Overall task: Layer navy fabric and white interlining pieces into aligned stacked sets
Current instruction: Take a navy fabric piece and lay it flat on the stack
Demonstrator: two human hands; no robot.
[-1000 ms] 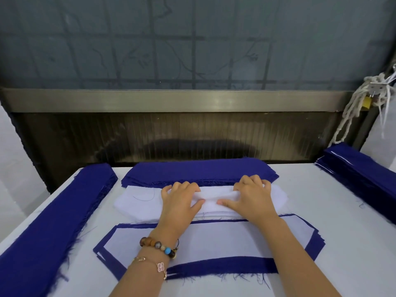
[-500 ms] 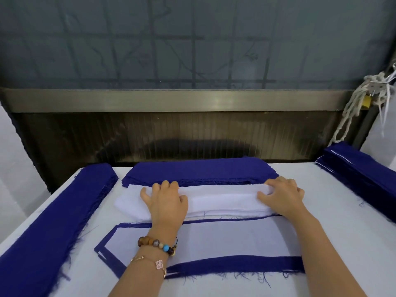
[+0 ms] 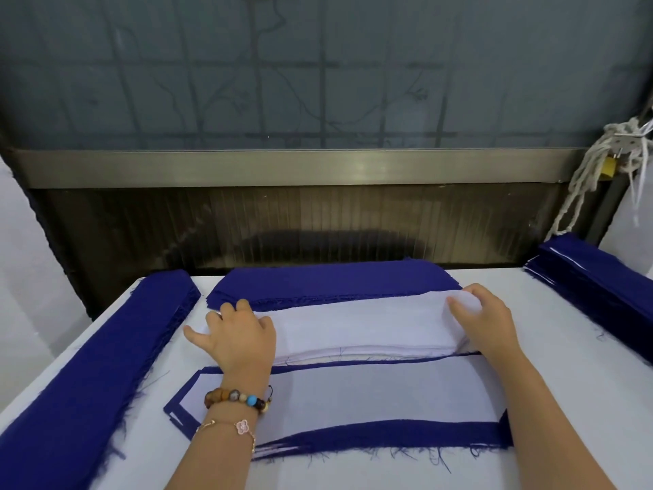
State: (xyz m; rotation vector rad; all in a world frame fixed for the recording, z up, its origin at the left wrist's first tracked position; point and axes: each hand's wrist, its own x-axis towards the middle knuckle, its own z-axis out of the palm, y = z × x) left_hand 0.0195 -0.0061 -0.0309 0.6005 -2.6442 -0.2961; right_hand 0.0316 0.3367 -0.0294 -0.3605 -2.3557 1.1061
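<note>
White interlining stack (image 3: 353, 327): left hand (image 3: 242, 335) fingers flat, covering end; right hand (image 3: 486, 325) pinches other end.

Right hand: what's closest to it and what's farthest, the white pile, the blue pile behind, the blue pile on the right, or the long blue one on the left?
From the right hand:
1. white interlining pile, gripped at its right end.
2. back navy stack, just behind the fingers.
3. right navy stack, at the right edge.
4. left navy stack, across the table.
</note>
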